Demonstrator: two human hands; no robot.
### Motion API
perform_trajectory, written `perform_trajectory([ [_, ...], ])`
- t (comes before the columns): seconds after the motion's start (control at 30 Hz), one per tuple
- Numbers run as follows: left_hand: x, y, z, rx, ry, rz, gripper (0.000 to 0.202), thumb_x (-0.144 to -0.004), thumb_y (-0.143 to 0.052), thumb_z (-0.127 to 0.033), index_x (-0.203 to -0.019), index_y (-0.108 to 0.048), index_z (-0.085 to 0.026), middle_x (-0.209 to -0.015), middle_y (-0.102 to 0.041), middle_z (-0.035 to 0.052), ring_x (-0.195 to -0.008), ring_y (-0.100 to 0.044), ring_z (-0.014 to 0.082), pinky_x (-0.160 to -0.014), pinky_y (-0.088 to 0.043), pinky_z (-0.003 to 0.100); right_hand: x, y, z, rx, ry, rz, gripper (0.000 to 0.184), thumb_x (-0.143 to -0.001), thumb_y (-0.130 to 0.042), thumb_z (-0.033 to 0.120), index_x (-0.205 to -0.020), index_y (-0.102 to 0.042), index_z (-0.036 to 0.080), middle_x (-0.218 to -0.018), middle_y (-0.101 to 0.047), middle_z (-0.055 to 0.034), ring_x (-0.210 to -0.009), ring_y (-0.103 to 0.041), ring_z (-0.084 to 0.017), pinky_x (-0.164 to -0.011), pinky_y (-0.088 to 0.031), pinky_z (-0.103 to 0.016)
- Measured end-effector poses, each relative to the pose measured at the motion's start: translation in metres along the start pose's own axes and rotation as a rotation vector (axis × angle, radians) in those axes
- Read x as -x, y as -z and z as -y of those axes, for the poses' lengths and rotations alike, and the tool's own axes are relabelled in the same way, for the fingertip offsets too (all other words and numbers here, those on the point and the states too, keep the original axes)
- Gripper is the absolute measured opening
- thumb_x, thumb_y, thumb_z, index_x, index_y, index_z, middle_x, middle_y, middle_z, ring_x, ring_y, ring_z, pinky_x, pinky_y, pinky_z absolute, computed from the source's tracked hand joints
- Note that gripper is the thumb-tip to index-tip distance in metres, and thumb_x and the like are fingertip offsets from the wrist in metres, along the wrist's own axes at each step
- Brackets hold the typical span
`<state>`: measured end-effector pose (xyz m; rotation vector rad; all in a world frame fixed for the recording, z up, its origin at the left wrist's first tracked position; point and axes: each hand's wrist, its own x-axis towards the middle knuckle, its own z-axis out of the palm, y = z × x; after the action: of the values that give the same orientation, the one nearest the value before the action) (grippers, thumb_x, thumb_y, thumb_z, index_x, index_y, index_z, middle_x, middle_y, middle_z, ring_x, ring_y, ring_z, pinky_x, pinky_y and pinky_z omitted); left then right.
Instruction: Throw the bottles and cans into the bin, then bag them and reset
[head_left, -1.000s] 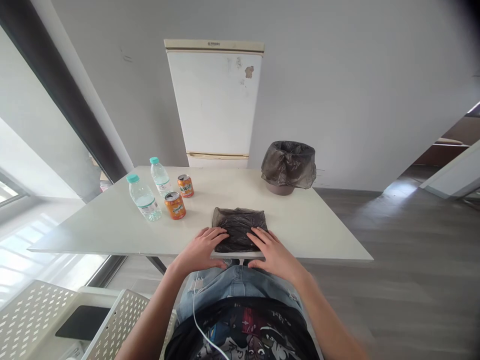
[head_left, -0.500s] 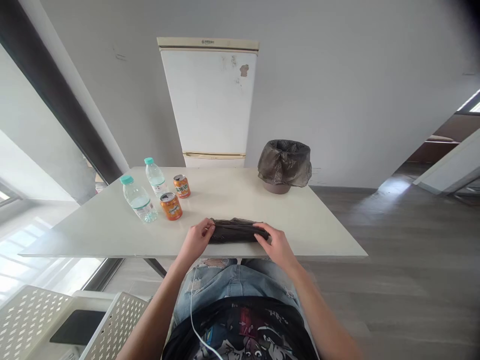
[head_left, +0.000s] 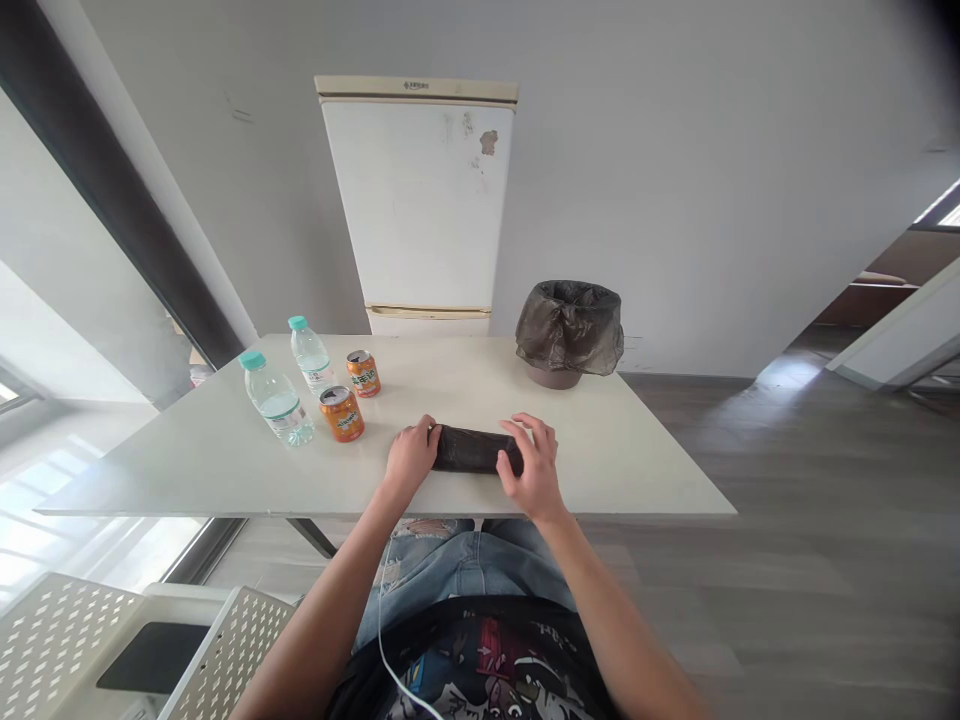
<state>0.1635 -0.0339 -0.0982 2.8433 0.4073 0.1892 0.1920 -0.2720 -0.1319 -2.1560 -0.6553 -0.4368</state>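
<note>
A dark plastic bag (head_left: 472, 450), folded into a narrow strip, lies on the white table (head_left: 622, 450) in front of me. My left hand (head_left: 411, 455) is closed on its left end. My right hand (head_left: 530, 462) curls over its right end, fingers bent around the fold. Both hands press the strip against the tabletop.
Two water bottles (head_left: 274, 397) (head_left: 310, 353) and two orange cans (head_left: 341, 412) (head_left: 364, 372) stand at the table's left. A bin lined with a dark bag (head_left: 570, 330) sits at the back right. A white fridge (head_left: 420, 200) stands behind the table. A perforated white chair (head_left: 112, 650) is at lower left.
The bag went from a flat square under my spread hands to a narrow strip folded away from me. Both hands moved forward and closed on its ends.
</note>
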Motion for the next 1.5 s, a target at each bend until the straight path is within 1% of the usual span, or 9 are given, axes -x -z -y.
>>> perform_trajectory([
  [0.1, -0.002, -0.003, -0.004, -0.070, -0.002, -0.041, 0.033, -0.109, -0.042, -0.044, -0.110, -0.065, -0.021, -0.088, -0.074, 0.0102, -0.084, -0.069, 0.0269, -0.075, -0.046, 0.034, -0.005, -0.002, 0.014, 0.137, 0.150, 0.283, 0.053, -0.107, -0.040, 0.043, -0.151, -0.059, 0.023, -0.164, -0.046, -0.0117, -0.153, -0.037, -0.036, -0.128, -0.024, -0.058],
  [0.23, 0.001, -0.004, -0.008, -0.154, 0.035, -0.269, 0.041, -0.108, -0.042, -0.048, -0.106, -0.069, -0.016, -0.101, -0.070, 0.0188, -0.102, -0.065, 0.0359, -0.086, -0.050, 0.045, -0.009, -0.017, 0.015, 0.226, 0.107, 0.578, 0.065, -0.111, -0.025, 0.054, -0.165, -0.042, 0.023, -0.173, -0.034, -0.0093, -0.160, -0.029, -0.035, -0.129, -0.019, -0.064],
  [0.33, 0.006, -0.001, -0.013, -0.127, -0.081, -0.377, 0.047, -0.109, -0.038, -0.047, -0.124, -0.067, -0.013, -0.123, -0.065, 0.0239, -0.117, -0.060, 0.0377, -0.096, -0.050, 0.052, -0.008, -0.024, 0.007, 0.201, 0.095, 0.579, 0.063, -0.112, -0.024, 0.052, -0.162, -0.045, 0.020, -0.171, -0.038, -0.0106, -0.159, -0.031, -0.033, -0.129, -0.018, -0.066],
  [0.5, 0.014, -0.004, -0.015, -0.095, -0.656, 0.083, 0.051, -0.111, -0.038, -0.042, -0.157, -0.048, -0.021, -0.163, -0.049, 0.0122, -0.154, -0.040, 0.0296, -0.128, -0.030, 0.051, -0.007, -0.024, 0.004, 0.167, 0.104, 0.585, 0.065, -0.112, -0.025, 0.048, -0.168, -0.032, 0.016, -0.172, -0.035, -0.0118, -0.161, -0.029, -0.030, -0.132, -0.014, -0.064],
  [0.6, 0.017, -0.012, -0.007, -0.120, -0.616, 0.169, 0.063, -0.111, -0.036, -0.049, -0.168, -0.031, -0.021, -0.170, -0.042, 0.0097, -0.160, -0.032, 0.0320, -0.130, -0.026, 0.054, -0.008, -0.024, 0.002, 0.183, 0.123, 0.606, 0.072, -0.110, -0.029, 0.050, -0.170, -0.025, 0.010, -0.175, -0.026, -0.0134, -0.164, -0.023, -0.029, -0.133, -0.008, -0.062],
  [0.73, 0.021, -0.019, 0.004, -0.153, -0.552, 0.164, 0.062, -0.112, -0.034, -0.049, -0.168, -0.034, -0.024, -0.173, -0.036, 0.0074, -0.162, -0.026, 0.0366, -0.131, -0.021, 0.062, -0.010, -0.021, -0.009, 0.225, 0.125, 0.627, 0.080, -0.109, -0.027, 0.062, -0.172, -0.020, 0.014, -0.176, -0.021, -0.0125, -0.165, -0.019, -0.030, -0.132, 0.003, -0.065],
  [1.0, 0.021, -0.024, 0.008, -0.143, -0.492, 0.186, 0.064, -0.110, -0.035, -0.053, -0.169, -0.031, -0.028, -0.175, -0.031, 0.0076, -0.161, -0.026, 0.0420, -0.126, -0.026, 0.069, -0.013, -0.010, -0.030, 0.239, 0.037, 0.708, 0.086, -0.106, -0.017, 0.073, -0.173, -0.010, 0.020, -0.178, -0.013, -0.0073, -0.166, -0.013, -0.028, -0.133, -0.010, -0.063],
  [1.17, 0.024, -0.022, 0.006, -0.105, -0.470, 0.204, 0.062, -0.110, -0.035, -0.054, -0.167, -0.036, -0.028, -0.173, -0.034, 0.0063, -0.162, -0.026, 0.0390, -0.127, -0.025, 0.067, -0.009, -0.012, -0.028, 0.252, 0.047, 0.674, 0.084, -0.106, -0.018, 0.072, -0.173, -0.019, 0.021, -0.178, -0.018, -0.0075, -0.165, -0.017, -0.028, -0.133, -0.012, -0.062],
  [1.5, 0.030, -0.015, -0.006, -0.204, -0.548, 0.005, 0.058, -0.110, -0.036, -0.039, -0.167, -0.037, -0.024, -0.176, -0.027, 0.0062, -0.165, -0.015, 0.0360, -0.132, -0.014, 0.067, -0.007, -0.012, -0.028, 0.248, 0.055, 0.667, 0.083, -0.107, -0.016, 0.071, -0.171, -0.024, 0.019, -0.177, -0.018, -0.0069, -0.166, -0.014, -0.026, -0.133, -0.011, -0.062],
])
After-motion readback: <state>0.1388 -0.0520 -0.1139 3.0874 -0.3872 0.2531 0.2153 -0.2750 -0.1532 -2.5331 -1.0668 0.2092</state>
